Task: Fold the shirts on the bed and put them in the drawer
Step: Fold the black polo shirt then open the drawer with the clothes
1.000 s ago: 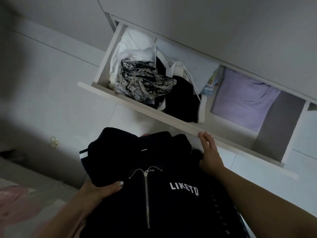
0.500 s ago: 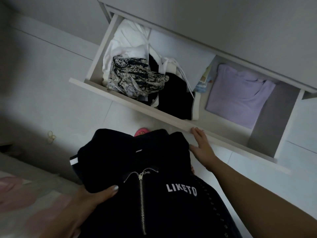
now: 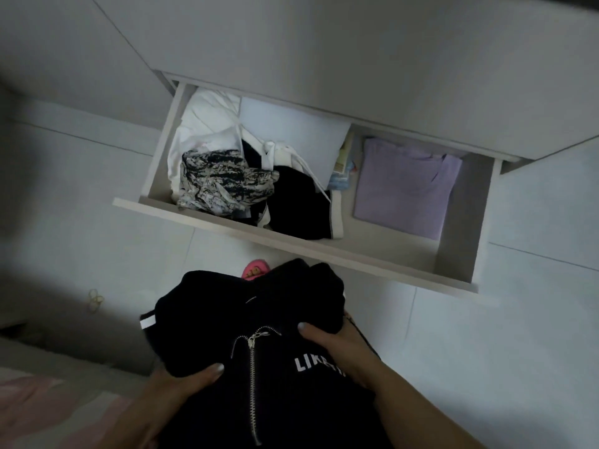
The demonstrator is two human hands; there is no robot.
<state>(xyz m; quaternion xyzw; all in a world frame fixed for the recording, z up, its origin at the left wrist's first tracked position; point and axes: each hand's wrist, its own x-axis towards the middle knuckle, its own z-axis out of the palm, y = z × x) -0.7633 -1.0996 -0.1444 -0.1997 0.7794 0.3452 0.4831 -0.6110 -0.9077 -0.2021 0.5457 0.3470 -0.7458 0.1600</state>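
head view: my left grip [image 3: 183,388] and right grip [image 3: 340,348] clench the folded black shirt [image 3: 246,306] from both sides so the fold holds, near the front edge of the open drawer [image 3: 227,227].

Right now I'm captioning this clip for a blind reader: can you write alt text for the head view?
The left hand and right hand grip a black clothing bundle with a zip before an open drawer. Inside lie a folded lilac shirt on the right and a patterned garment among black and white clothes on the left.
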